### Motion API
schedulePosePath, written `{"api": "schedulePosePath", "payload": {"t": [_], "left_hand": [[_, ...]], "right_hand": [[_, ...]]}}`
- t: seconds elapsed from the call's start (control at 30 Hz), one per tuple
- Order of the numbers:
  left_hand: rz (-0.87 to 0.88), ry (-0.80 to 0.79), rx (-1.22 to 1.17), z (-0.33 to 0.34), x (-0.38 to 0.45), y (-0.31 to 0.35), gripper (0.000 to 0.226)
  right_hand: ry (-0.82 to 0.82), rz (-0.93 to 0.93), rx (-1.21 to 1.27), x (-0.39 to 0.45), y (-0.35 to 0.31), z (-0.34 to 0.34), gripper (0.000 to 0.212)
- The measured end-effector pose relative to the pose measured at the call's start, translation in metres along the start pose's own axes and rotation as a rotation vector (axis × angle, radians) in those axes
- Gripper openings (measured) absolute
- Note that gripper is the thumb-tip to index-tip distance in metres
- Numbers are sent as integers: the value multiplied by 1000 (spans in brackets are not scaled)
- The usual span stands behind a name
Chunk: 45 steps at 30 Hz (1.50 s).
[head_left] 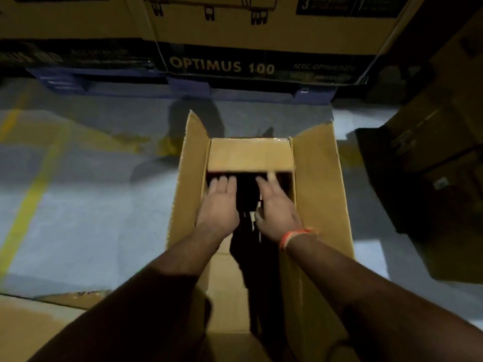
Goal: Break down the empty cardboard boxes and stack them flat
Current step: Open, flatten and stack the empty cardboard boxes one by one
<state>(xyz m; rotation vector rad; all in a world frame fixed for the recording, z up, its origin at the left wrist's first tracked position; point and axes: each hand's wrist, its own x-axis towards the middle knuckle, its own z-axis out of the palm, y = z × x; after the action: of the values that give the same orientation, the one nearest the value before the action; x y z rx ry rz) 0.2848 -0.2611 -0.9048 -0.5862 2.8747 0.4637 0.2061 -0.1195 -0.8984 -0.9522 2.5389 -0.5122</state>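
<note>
Reaching forward over an open cardboard box (321,194) in the middle of the frame, both hands stretch toward its far end with fingers straight and nothing grasped. The left hand (218,205) lies palm-down just left of centre, its fingertips at the dark opening below the far flap (249,155), which is folded inward across the top of the box. The right hand (278,209) sits just beside it to the right, fingers extended toward the lower edge of that same flap; whether they actually touch the cardboard cannot be told because of blur. An orange thread band (294,237) circles the right wrist.

The box stands on a grey floor (104,205), its left side flap (196,142) and right side flap (316,147) standing up and splayed outward. The inside of the box is dark.

A yellow painted line (28,202) runs across the floor in the left of the frame. Along the top, large printed cartons (261,30) stand on a blue pallet (183,86); one reads "OPTIMUS 100". More brown boxes (431,137) are stacked in shadow at the right edge, and a piece of flat cardboard (31,327) lies in the lower left corner.
</note>
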Motion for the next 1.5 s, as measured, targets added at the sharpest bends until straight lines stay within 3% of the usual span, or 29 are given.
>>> {"api": "schedulePosePath", "payload": {"t": [0.07,0.13,0.2,0.27,0.33,0.4,0.5,0.6,0.67,0.77,0.8,0.87,1.0,1.07,1.17,1.23,1.43,1.5], "left_hand": [[-9,272,-75,-10,7,2,87],[9,394,-15,-22,24,2,96],[-33,329,94,-32,50,-5,106],[-112,164,105,-40,74,-13,117],[-195,12,-25,-40,87,-21,125],[-322,42,-142,-38,77,-27,131],[-616,170,-154,-34,29,-24,129],[-835,64,-160,-16,-40,-15,124],[-944,-53,-153,-3,-76,-11,105],[-802,-145,-204,3,-103,-9,42],[-738,-157,-214,-5,-106,-7,33],[-662,-139,-191,-30,-110,-2,29],[-576,-72,-178,-102,-117,9,25],[-529,-54,-173,-138,-127,13,17],[-481,-14,-161,-179,-148,21,16],[-474,21,-169,-192,-161,23,16],[-436,87,-161,-205,-161,18,15],[-440,92,-189,-207,-157,12,16]], "right_hand": [[211,-84,-28,7,-4,-7,91],[296,-92,-124,35,-7,-25,102],[228,-4,-215,77,-5,-45,112],[5,98,-263,115,3,-61,117],[-267,180,-337,142,10,-71,119],[-400,173,-436,152,9,-76,121],[-266,141,-409,134,5,-70,116],[30,64,-275,67,-2,-29,107],[4,65,-142,1,-16,6,100],[-301,149,-29,-98,-36,42,94],[-403,175,-17,-124,-41,50,90],[-507,171,-37,-161,-49,55,81],[-492,65,-121,-182,-70,27,53],[-697,101,-88,-178,-82,14,58],[-1041,172,-244,-161,-90,7,84],[-986,238,-210,-151,-96,4,77],[-384,148,-75,-113,-115,-25,68],[-343,154,-134,-99,-118,-39,59]]}}
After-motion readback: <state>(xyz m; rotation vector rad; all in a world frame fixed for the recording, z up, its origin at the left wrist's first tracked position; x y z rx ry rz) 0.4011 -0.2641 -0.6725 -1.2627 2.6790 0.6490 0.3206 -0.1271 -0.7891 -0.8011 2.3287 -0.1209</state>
